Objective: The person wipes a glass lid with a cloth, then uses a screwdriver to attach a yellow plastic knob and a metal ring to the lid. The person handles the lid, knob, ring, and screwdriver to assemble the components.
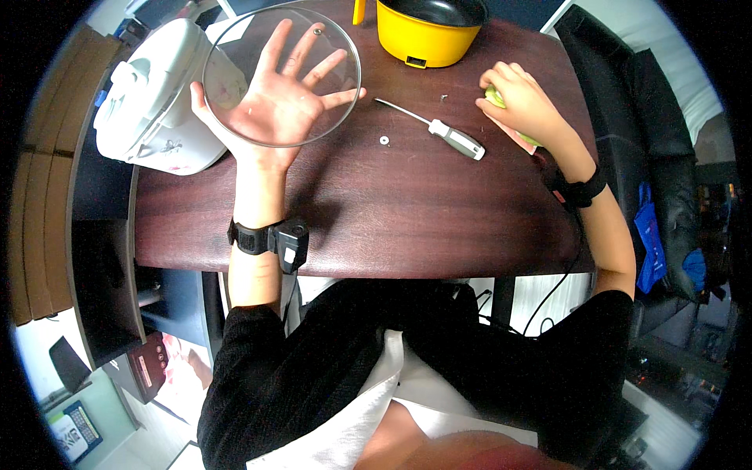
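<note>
A round clear glass lid [335, 119] with a thin rim rests over the upturned palm of my left hand [282, 106]. My fingers are spread beneath the glass, and the thumb reaches its left edge. Near the lid's far rim is a small metal fitting [318, 32]. At the right of the table, my right hand [523, 98] is closed around a soft-looking green and pink thing [495, 96], mostly hidden under the fingers. Between my hands lie a grey-and-white-handled screwdriver [457, 140], a small white washer [384, 140] and a tiny screw [444, 98].
A yellow electric pot [427, 39] with a dark inside stands at the far edge of the dark wooden table [407, 227]. The white rice cooker [168, 110] occupies the left side. Beyond the table's right edge is a black sofa [627, 117].
</note>
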The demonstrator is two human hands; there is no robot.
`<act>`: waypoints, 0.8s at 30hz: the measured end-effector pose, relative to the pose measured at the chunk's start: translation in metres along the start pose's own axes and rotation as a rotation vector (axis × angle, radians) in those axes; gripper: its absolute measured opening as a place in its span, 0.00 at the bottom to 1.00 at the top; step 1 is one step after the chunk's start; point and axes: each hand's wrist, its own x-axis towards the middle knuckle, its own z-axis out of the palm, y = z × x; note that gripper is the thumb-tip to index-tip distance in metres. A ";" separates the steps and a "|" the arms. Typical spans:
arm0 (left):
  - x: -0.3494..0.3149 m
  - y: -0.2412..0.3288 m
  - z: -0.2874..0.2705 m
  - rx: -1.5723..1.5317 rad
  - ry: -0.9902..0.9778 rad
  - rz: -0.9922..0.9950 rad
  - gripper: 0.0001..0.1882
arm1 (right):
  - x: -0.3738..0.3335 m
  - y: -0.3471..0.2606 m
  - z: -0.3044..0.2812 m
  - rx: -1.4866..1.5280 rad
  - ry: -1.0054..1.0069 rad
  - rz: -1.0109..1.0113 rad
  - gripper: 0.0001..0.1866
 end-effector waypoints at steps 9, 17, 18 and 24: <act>0.003 -0.004 0.017 0.356 0.264 0.077 0.66 | 0.037 -0.030 0.030 0.037 -0.270 0.101 0.14; 0.005 0.001 0.005 0.146 0.037 -0.007 0.64 | 0.061 -0.033 0.044 0.019 -0.365 0.169 0.17; 0.005 0.002 0.003 -0.024 -0.105 -0.063 0.63 | 0.060 -0.031 0.048 0.027 -0.352 0.169 0.17; 0.001 0.001 0.002 0.095 0.071 0.075 0.61 | 0.058 -0.020 0.048 0.074 -0.376 0.204 0.16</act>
